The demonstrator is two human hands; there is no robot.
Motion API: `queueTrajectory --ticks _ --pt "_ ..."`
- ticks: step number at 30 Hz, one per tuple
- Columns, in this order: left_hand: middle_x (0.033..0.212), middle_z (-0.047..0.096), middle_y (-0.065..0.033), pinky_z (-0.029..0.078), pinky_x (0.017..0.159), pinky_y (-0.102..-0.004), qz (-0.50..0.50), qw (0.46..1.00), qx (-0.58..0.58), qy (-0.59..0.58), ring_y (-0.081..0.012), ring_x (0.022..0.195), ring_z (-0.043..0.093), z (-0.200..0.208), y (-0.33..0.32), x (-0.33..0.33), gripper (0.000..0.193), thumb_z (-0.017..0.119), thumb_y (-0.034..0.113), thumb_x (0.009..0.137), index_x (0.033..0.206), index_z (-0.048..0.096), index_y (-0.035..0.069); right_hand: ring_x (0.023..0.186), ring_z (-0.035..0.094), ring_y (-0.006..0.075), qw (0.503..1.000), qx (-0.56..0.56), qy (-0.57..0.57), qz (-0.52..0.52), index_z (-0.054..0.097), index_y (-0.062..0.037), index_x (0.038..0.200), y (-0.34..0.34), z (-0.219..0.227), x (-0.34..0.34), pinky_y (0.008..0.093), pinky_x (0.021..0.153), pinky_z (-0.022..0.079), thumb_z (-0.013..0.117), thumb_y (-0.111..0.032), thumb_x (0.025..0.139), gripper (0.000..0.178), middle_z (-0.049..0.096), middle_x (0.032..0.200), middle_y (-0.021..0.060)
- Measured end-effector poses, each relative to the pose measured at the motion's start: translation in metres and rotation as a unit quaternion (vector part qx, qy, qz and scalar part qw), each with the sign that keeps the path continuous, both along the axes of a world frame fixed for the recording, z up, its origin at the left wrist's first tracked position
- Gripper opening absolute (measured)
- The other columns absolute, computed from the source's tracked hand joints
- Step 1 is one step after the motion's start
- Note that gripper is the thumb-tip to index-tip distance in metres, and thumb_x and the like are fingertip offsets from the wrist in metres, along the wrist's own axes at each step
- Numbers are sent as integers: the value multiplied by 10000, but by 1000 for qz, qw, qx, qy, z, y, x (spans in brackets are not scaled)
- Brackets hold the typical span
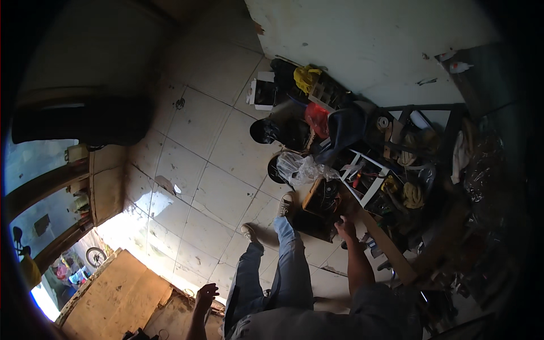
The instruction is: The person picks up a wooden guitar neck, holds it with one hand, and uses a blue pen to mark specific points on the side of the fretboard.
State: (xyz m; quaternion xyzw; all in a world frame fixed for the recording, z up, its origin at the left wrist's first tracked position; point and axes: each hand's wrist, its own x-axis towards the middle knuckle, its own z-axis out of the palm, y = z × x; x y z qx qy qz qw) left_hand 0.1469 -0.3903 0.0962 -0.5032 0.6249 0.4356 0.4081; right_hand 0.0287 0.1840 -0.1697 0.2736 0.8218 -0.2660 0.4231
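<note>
The person sits with jeans-clad legs stretched over the tiled floor (215, 187), and the work in hand looks like a reach into the clutter heap on their right: picking something out of it, or steadying it. The right hand (344, 228) is extended forward on a nearly straight forearm, resting at the near edge of a dark open box (323, 207) and at the upper end of a long wooden plank (388, 246) that slants back along the forearm's outer side. Whether the fingers are curled around anything cannot be told; they are small and in shadow. Just beyond this hand lie a crumpled clear plastic bag (303, 169) and a white metal frame (362, 181) (with small tools or handles among it, too dim to name). The next move, as I judge it, calls for a firm grasp on the box edge or plank without upsetting the loose pile.

The left hand (205, 296) hangs well apart, low at the person's left, fingers spread wide and empty, just above a cardboard sheet (122, 292).
</note>
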Motion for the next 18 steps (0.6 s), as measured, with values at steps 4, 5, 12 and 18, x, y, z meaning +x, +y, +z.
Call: queueTrajectory --ticks 4,5,12,18 --pt "1014 689 -95 526 644 -290 7 999 2 32 -193 833 699 -2 -25 -5 326 575 250 911 1161 611 42 1094 589 380 997 -81 -3 11 582 -8 1212 -34 29 3 439 924 475 662 -313 769 544 615 1150 251" --pt "1012 688 -98 530 634 -293 -2 999 6 53 -196 827 700 -5 -34 -7 321 581 247 910 1150 616 36 1081 595 379 996 -82 18 12 595 -11 1196 -44 41 -9 435 917 480 669 -314 763 533 622 1137 248" --pt "970 652 -95 535 807 -400 -543 810 -28 222 -292 996 613 -58 -139 -33 333 776 83 610 876 576 69 712 659 217 973 -66 219 34 614 -3 1130 -99 108 -91 338 658 526 707 -226 785 421 666 834 149" --pt "921 687 -144 532 676 -365 -364 908 -18 206 -208 727 679 -87 -241 -201 330 548 320 895 1029 667 43 597 601 150 958 -39 272 -87 642 3 1023 -184 195 -155 296 536 483 696 -175 792 297 620 728 72"
